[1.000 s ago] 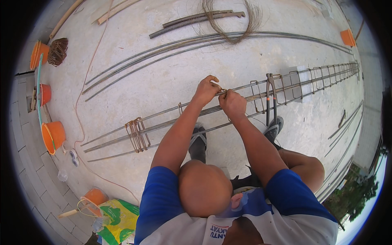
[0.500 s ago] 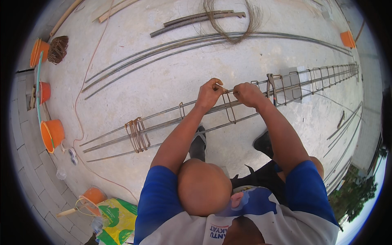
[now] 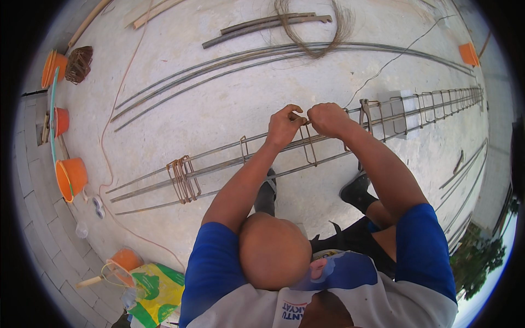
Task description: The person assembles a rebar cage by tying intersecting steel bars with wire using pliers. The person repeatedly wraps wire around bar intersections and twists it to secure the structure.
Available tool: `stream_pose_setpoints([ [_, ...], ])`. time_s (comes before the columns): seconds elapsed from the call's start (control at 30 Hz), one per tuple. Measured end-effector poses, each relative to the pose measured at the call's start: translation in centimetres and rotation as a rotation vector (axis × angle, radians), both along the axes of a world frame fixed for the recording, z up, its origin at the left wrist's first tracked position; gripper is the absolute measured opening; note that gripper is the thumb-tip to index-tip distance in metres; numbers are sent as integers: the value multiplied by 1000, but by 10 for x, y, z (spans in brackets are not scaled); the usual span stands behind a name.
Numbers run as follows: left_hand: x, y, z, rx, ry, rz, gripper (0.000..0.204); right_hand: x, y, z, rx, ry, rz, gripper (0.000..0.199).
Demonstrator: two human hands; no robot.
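A long cage of steel reinforcing bars (image 3: 219, 169) runs across the floor in front of me, ringed by bent stirrups (image 3: 310, 148). My left hand (image 3: 285, 126) is curled at the upper bar beside one stirrup, index finger raised near the thumb; whatever the fingertips hold is too small to make out. Just right of it, my right hand (image 3: 327, 120) is closed in a fist over the same bar. From behind this fist a thin tie wire (image 3: 377, 74) trails far out to the upper right. Pincers (image 3: 365, 112) hang on the cage right of my right hand.
Bunched stirrups (image 3: 183, 179) sit near the cage's left end. Beyond lie loose bars (image 3: 219, 71) and a coil of thin wire (image 3: 344, 27). A pale block (image 3: 406, 109) is under the cage. Orange buckets (image 3: 71, 177) line the left wall; my boot (image 3: 355, 191) is near the cage.
The tie wire has swung from the lower right to the upper right of the cage. My right hand has turned over the bar, and my left index finger and thumb have shifted slightly.
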State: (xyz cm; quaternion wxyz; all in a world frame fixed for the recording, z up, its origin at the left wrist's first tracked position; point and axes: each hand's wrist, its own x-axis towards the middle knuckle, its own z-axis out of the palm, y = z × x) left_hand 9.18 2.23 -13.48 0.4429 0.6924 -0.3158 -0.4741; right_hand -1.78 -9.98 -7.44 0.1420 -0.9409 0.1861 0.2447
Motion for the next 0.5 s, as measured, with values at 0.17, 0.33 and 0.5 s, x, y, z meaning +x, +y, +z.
stream_pose_setpoints([
  [0.17,-9,-1,-5,-1,-29,47,25,-3,-2,7,-87,-87,79,10],
  [0.33,-9,6,2,-15,-103,-1,31,11,-4,21,-5,29,198,12],
  [0.5,-3,10,1,-4,-96,-53,37,25,5,17,68,101,244,14],
])
